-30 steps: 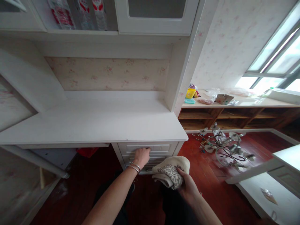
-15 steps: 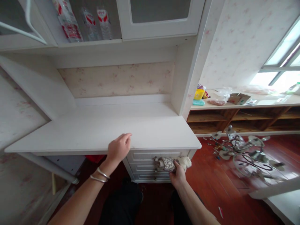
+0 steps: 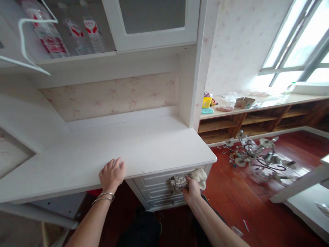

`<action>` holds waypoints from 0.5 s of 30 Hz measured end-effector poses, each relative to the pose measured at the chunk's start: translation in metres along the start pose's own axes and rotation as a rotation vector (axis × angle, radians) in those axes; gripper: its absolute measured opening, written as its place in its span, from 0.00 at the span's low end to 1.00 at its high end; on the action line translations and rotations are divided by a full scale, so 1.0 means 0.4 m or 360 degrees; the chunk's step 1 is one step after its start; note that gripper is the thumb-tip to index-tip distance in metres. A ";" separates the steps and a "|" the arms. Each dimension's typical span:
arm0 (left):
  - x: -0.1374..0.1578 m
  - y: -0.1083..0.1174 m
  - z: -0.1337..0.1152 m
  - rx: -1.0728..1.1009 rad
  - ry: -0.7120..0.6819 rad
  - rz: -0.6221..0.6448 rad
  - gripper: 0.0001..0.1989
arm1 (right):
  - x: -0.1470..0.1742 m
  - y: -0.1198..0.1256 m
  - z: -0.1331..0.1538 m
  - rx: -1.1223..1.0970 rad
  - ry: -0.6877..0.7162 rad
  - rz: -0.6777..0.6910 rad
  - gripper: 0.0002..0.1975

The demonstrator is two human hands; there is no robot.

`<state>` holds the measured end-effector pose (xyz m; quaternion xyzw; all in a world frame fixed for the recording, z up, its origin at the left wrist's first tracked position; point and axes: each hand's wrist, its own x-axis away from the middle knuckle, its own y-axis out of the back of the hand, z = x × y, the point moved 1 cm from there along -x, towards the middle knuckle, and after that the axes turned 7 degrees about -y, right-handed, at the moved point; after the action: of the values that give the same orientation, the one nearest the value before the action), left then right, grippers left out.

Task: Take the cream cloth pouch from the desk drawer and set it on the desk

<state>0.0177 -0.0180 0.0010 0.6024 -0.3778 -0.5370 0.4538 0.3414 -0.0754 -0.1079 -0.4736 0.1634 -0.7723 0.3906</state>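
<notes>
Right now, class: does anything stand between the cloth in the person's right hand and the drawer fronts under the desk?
Nothing visible does. The right hand presses the cloth straight against the top drawer front, just below the desk edge. The left hand rests on that edge, off to the side.

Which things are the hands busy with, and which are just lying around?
In use: left hand resting on the white desk; right hand pressing a cloth against the drawers.

Lying about: chandelier on the floor, bottles on the shelf, yellow cup, cardboard box.
</notes>
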 end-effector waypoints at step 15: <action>-0.003 0.001 -0.007 0.0011 0.0004 0.0012 0.25 | 0.274 -0.203 -0.171 0.0070 -0.0107 0.0244 0.22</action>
<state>0.0202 -0.0167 0.0019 0.6032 -0.3815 -0.5331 0.4543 0.2190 -0.1143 -0.0253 -0.4765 0.1690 -0.7273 0.4642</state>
